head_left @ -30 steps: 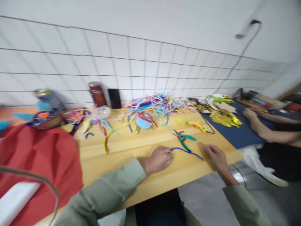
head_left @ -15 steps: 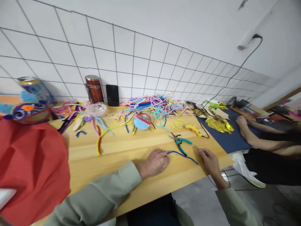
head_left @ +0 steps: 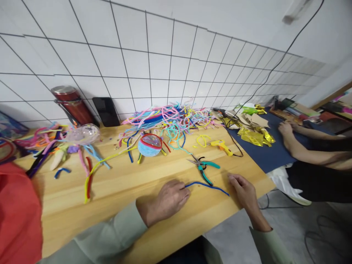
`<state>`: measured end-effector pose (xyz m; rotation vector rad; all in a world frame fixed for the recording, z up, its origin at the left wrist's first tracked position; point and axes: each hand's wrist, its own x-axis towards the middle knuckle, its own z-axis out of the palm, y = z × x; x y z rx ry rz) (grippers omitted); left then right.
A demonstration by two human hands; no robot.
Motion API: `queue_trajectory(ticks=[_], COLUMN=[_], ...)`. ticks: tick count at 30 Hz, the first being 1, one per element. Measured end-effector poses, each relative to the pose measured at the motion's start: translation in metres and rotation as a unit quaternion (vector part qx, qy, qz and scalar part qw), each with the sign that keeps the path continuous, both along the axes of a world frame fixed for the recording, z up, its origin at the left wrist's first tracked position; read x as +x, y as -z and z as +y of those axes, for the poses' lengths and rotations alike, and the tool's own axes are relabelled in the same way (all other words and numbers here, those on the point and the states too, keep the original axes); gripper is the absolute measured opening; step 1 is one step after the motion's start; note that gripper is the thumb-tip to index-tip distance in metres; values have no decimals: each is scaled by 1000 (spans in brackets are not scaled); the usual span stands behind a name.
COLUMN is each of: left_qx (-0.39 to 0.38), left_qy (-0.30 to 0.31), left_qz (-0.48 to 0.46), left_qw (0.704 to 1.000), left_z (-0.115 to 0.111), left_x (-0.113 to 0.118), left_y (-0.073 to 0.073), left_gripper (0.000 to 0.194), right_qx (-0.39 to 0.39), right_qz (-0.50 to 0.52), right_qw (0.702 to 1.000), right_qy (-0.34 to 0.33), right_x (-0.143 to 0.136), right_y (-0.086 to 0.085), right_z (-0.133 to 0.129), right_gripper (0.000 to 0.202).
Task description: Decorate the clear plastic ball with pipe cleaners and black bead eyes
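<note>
My left hand (head_left: 172,198) rests on the wooden table with its fingers closed on one end of a blue pipe cleaner (head_left: 207,184). The pipe cleaner lies slightly curved across the wood toward my right hand (head_left: 242,187). That hand is held by the table's front edge, thumb and fingers pressed together, just beyond the free end; nothing shows in its grip. Just behind the pipe cleaner, pliers with teal handles (head_left: 204,168) lie with their handles spread. Farther back sits a clear ball wrapped in light blue pipe cleaner with a red band (head_left: 150,145).
A yellow glue gun (head_left: 222,146) with a cord lies right of the pliers. A heap of coloured pipe cleaners (head_left: 165,115), a phone (head_left: 106,112) and a red flask (head_left: 75,106) stand along the wall. Red cloth (head_left: 19,212) covers the left. Another person's arms (head_left: 305,150) are at the right.
My view has turned and come closer, so the table things appear shifted left. My left hand still grips the blue pipe cleaner; my right hand stays near its other end.
</note>
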<state>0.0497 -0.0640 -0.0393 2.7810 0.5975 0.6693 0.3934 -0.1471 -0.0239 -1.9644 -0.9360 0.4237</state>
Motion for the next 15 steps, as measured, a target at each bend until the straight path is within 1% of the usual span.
queue_trajectory(ticks=[3,5,9,12,15], left_qx=[-18,-34,-58,-47,-26], left_qy=[2,7,15,25,30], left_qz=[2,12,47,68,69], left_qw=[1000,999,997,996,997], left_z=[-1,-1,0,2,3], left_x=[-2,-2,-3,-3,-2], left_y=[-5,-8,-13,-18,-20], left_gripper=[31,30,29,29,30], right_qx=[-8,-25,-62,-87,-100], right_qz=[-28,-40,-33,-26,-30], right_qw=[1000,999,997,995,993], right_qy=[1,14,40,47,51], right_x=[2,4,10,11,10], right_y=[0,0,1,0,-1], right_z=[-3,-5,-5,-4,-4], right_gripper=[47,47,52,55,55])
